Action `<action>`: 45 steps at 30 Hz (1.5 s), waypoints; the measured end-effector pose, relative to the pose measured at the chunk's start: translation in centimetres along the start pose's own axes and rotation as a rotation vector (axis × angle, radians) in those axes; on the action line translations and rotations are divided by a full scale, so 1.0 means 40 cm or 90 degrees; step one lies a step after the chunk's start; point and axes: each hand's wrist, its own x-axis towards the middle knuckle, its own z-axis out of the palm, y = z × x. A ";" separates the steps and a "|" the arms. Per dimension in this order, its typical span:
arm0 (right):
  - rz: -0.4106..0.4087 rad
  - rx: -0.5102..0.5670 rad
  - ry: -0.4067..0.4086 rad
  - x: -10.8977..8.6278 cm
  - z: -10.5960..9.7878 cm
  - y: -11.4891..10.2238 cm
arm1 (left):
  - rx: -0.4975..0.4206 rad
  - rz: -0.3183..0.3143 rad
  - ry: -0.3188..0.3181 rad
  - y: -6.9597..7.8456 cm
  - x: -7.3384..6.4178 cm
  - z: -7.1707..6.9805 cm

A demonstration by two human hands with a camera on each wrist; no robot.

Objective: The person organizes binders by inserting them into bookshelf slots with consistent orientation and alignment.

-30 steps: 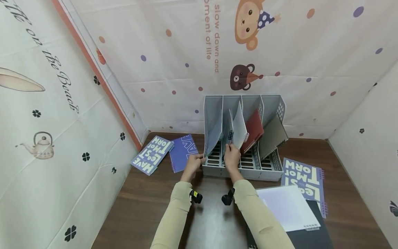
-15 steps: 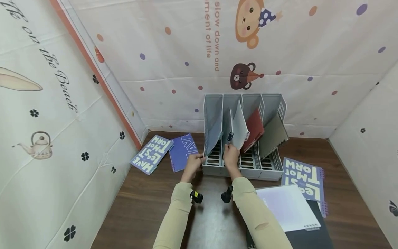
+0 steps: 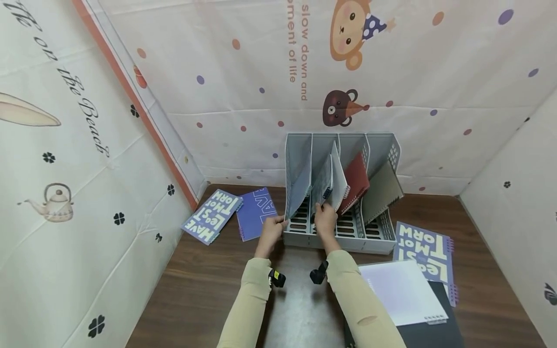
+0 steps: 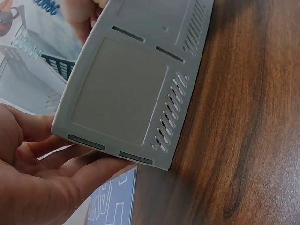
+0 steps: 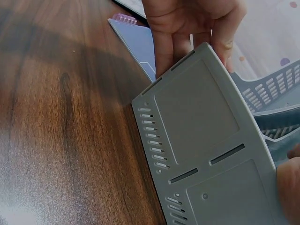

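Observation:
A grey file organizer (image 3: 341, 244) with upright dividers stands against the back wall. My left hand (image 3: 271, 234) grips its front left corner; in the left wrist view the thumb lies over the rim and the fingers reach round the side wall. In the second compartment from the left, my right hand (image 3: 325, 220) pinches the lower front end of a grey-blue spiral notebook (image 3: 324, 179) with a dark coil. A pale spiral notebook (image 3: 338, 181) leans just right of it. The right wrist view shows only part of my right hand (image 5: 289, 180), its fingertips hidden behind the organizer's front.
Red (image 3: 356, 181) and olive (image 3: 383, 191) notebooks lean in the right compartments, a blue-grey one (image 3: 299, 191) in the leftmost. Lettered notebooks (image 3: 212, 216) lie left of the organizer. At right lie another lettered notebook (image 3: 424, 246), a white notebook (image 3: 404, 290) and a black one (image 3: 448, 319).
The grey-blue notebook, seen almost edge-on before, now shows more of its cover and tilts right against the pale one. My right hand has shifted slightly right; the left keeps its grip.

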 end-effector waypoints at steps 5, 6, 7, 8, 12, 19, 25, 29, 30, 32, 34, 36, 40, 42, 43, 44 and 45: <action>0.004 0.025 -0.004 -0.004 -0.003 0.000 | 0.042 0.012 0.030 0.002 -0.001 0.005; 0.010 0.034 -0.002 -0.006 -0.007 0.001 | 0.046 0.010 0.031 0.002 0.000 0.008; 0.017 0.046 0.000 -0.009 -0.012 0.001 | 0.046 0.006 0.028 0.003 -0.001 0.011; 0.023 0.051 0.003 -0.011 -0.017 0.001 | 0.049 0.005 0.025 0.004 -0.002 0.013; 0.034 0.075 -0.015 -0.025 -0.041 -0.016 | 0.045 -0.003 0.021 0.010 -0.004 0.015; 0.081 0.188 -0.156 -0.075 -0.102 -0.079 | 0.069 0.000 0.031 0.011 -0.007 0.007; 0.091 0.198 -0.231 -0.137 -0.141 -0.111 | 0.123 0.062 0.045 0.006 -0.010 0.014; 0.035 0.166 -0.247 -0.184 -0.138 -0.112 | 0.088 0.069 0.034 -0.007 -0.021 0.007; 0.020 0.148 -0.250 -0.195 -0.134 -0.109 | 0.067 0.057 0.039 -0.012 -0.026 -0.001; -0.009 0.107 -0.253 -0.217 -0.125 -0.101 | 0.044 0.035 0.071 -0.025 -0.034 -0.028; -0.038 0.073 -0.257 -0.236 -0.114 -0.092 | 0.044 0.017 0.132 -0.036 -0.041 -0.067; -0.063 0.040 -0.261 -0.252 -0.102 -0.081 | 0.087 0.023 0.203 -0.049 -0.043 -0.111; -0.095 0.007 -0.278 -0.277 -0.083 -0.066 | 0.147 0.016 0.274 -0.070 -0.046 -0.191; -0.107 -0.003 -0.288 -0.286 -0.077 -0.061 | 0.140 -0.005 0.265 -0.080 -0.050 -0.219; -0.113 -0.004 -0.293 -0.288 -0.074 -0.060 | 0.139 -0.016 0.256 -0.085 -0.052 -0.230; -0.119 -0.007 -0.296 -0.290 -0.071 -0.058 | 0.140 -0.027 0.246 -0.092 -0.052 -0.239; -0.125 -0.009 -0.298 -0.292 -0.068 -0.057 | 0.147 -0.036 0.236 -0.099 -0.052 -0.246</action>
